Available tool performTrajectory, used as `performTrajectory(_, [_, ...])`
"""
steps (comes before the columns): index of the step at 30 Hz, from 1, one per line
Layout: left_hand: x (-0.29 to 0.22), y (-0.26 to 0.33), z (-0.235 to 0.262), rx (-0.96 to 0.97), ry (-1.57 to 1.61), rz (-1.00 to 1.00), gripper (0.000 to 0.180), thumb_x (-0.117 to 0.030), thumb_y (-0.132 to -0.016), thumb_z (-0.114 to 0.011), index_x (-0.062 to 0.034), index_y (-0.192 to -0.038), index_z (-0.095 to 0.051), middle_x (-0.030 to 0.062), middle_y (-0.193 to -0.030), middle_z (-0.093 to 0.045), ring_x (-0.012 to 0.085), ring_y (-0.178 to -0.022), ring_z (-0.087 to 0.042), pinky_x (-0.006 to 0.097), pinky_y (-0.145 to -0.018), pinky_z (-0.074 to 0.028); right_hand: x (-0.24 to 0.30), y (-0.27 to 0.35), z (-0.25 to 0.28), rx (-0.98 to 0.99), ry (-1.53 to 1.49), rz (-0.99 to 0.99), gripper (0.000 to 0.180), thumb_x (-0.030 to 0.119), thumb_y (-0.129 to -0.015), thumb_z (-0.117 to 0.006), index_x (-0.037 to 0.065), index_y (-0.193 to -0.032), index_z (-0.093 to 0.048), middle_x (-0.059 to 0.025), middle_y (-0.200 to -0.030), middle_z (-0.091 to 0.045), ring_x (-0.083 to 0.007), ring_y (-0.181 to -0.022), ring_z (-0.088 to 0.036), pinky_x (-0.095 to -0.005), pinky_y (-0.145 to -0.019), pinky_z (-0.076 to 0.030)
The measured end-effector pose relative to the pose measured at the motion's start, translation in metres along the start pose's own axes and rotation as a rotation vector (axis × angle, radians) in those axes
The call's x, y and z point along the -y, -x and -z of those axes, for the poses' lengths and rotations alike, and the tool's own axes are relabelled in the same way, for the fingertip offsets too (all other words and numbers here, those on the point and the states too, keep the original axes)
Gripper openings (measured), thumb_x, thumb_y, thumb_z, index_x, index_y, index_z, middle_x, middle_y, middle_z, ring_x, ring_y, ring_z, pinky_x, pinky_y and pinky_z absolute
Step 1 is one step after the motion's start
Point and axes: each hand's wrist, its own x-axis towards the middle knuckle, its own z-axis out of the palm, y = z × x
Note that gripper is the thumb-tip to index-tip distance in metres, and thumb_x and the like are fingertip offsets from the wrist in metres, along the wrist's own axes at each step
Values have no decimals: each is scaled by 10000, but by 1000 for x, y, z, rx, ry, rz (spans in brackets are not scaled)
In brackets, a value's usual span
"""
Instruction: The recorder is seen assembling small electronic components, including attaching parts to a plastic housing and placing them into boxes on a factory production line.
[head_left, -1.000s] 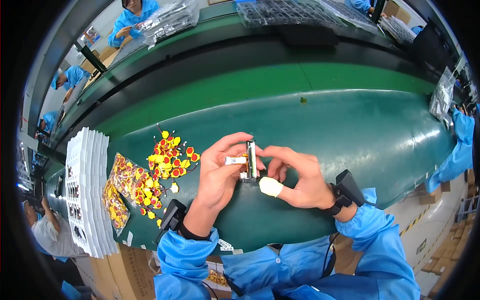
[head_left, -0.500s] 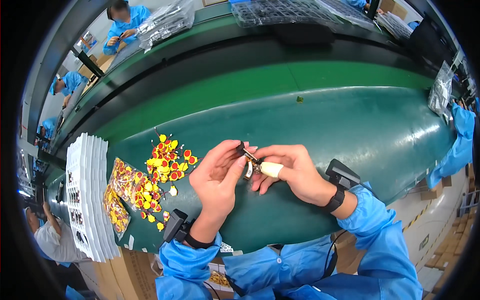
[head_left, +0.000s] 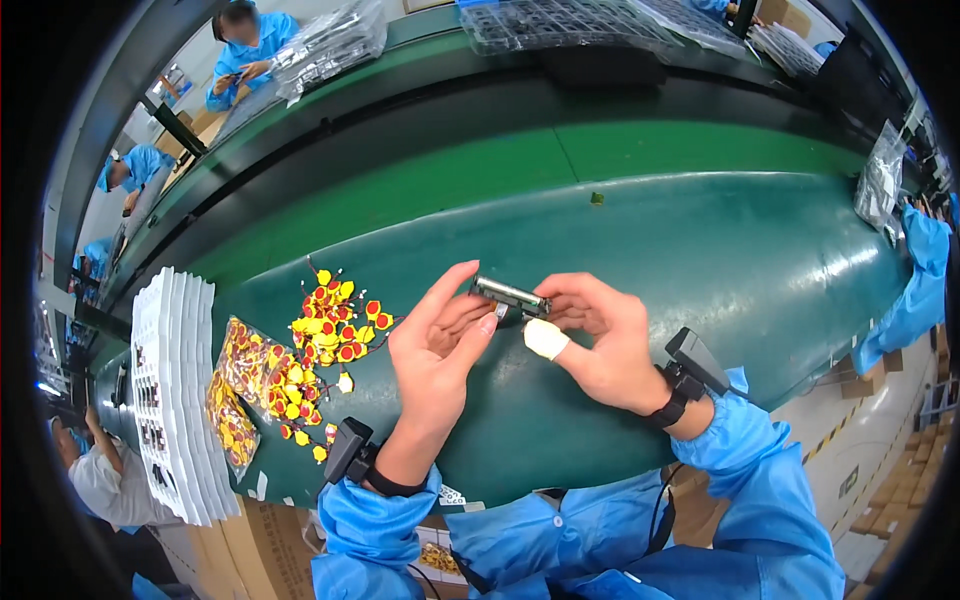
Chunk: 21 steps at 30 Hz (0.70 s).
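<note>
The small black part [head_left: 512, 297] is up in front of me, over the green mat [head_left: 740, 250], lying aslant with its left end higher and a shiny bar along its length. My left hand [head_left: 432, 350] grasps its left end, index finger above and thumb below. My right hand [head_left: 607, 345] is at the other end with fingers bent; whether they pinch the part or just touch it, I can't tell. A pale cover [head_left: 545, 339] wraps my right thumb, just under that end. Left of my hands lies a loose heap [head_left: 325, 335] of yellow and red pieces, with a clear bag [head_left: 234, 425] of the same beside it, then a stack of white trays [head_left: 178, 380]. Across the line sits a co-worker in blue [head_left: 245, 55].
</note>
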Motion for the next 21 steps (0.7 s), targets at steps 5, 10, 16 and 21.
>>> performTrajectory(5, [8,-1,4,33,-128,-97,412,123,-865,-610,80,-1273,-573,186,-1140,-679,234,-1084,-664,351,-975,-517,4,3,-4,37,424,315,369,-21,-752,-755,-20,-1086,-599,-133,-966,-666,-228,-770,-699,-312,-692,-567])
performTrajectory(10, [7,-2,4,39,-92,-106,346,151,-848,-593,87,-1187,-616,192,-1152,-674,251,-1112,-653,339,-967,-527,2,2,-1,101,467,340,354,-20,-746,-753,-23,-1063,-597,-140,-981,-652,-247,-776,-690,-328,-680,-567])
performTrajectory(16, [11,-4,5,63,-8,-136,302,189,-826,-567,94,-1100,-653,215,-1187,-652,287,-1163,-626,357,-969,-542,3,2,-1,160,390,287,332,-2,-755,-762,-14,-1048,-606,-144,-1003,-653,-255,-796,-684,-323,-689,-578])
performTrajectory(21, [13,-6,8,83,109,-143,301,216,-810,-547,94,-1057,-668,235,-1213,-632,321,-1188,-605,401,-980,-559,3,1,-4,200,262,200,319,22,-775,-775,-15,-1051,-618,-137,-1025,-667,-247,-824,-687,-317,-697,-592])
